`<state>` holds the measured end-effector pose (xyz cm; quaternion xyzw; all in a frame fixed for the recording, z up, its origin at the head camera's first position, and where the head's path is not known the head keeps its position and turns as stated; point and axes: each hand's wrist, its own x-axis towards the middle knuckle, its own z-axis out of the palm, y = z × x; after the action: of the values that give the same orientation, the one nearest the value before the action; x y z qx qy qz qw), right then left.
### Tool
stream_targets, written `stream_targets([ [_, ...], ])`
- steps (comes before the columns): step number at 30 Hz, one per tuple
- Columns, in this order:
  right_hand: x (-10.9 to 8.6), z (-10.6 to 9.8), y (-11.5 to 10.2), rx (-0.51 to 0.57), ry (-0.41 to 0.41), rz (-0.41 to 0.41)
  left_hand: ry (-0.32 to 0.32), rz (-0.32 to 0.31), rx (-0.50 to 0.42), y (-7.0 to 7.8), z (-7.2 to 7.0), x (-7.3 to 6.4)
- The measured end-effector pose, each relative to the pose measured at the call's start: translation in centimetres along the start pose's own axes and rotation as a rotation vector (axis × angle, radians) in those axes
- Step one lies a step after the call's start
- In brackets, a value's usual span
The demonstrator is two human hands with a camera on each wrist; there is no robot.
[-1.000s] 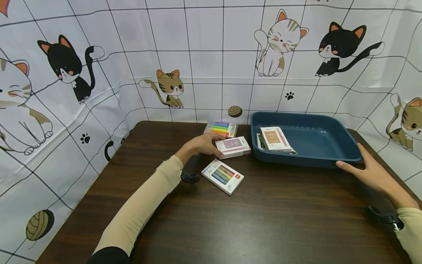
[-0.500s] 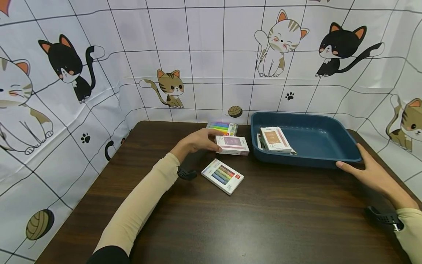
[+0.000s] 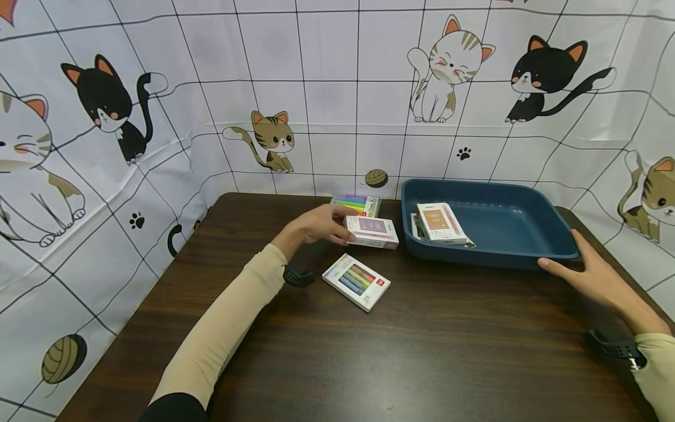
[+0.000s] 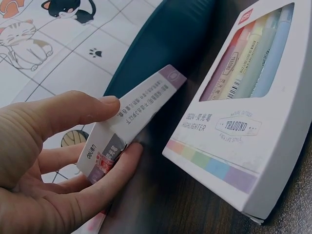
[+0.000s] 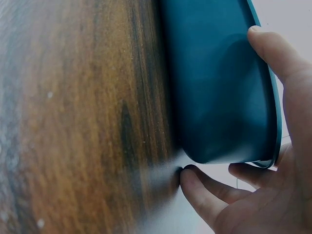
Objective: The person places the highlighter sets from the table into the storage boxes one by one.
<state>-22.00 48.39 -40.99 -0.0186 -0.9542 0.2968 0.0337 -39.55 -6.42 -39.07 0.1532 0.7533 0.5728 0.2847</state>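
Now left hand (image 3: pixel 320 225) pinches lilac-labelled box (image 3: pixel 373 227), turned slightly since a second ago, outside tray (image 3: pixel 511 220). Right hand (image 3: pixel 592 271) grips tray corner.

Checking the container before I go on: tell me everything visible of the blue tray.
The blue tray is a rectangular tub with rounded corners, smooth plastic-looking walls and a thin rim. It stands open side up on the table. Small boxes lie at its left end. The right hand holds its near right corner, thumb at the rim.
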Motion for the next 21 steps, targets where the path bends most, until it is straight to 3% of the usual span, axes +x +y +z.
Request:
stream_targets([
  [7, 0.11, -0.02, 0.02, -0.013, 0.000, -0.002, -0.002, -0.012, 0.001, 0.28, -0.08, -0.14],
  [21, -0.07, 0.04, -0.11, 0.001, -0.004, 0.018, -0.050, 0.046, -0.044, 0.43, -0.55, -0.39],
])
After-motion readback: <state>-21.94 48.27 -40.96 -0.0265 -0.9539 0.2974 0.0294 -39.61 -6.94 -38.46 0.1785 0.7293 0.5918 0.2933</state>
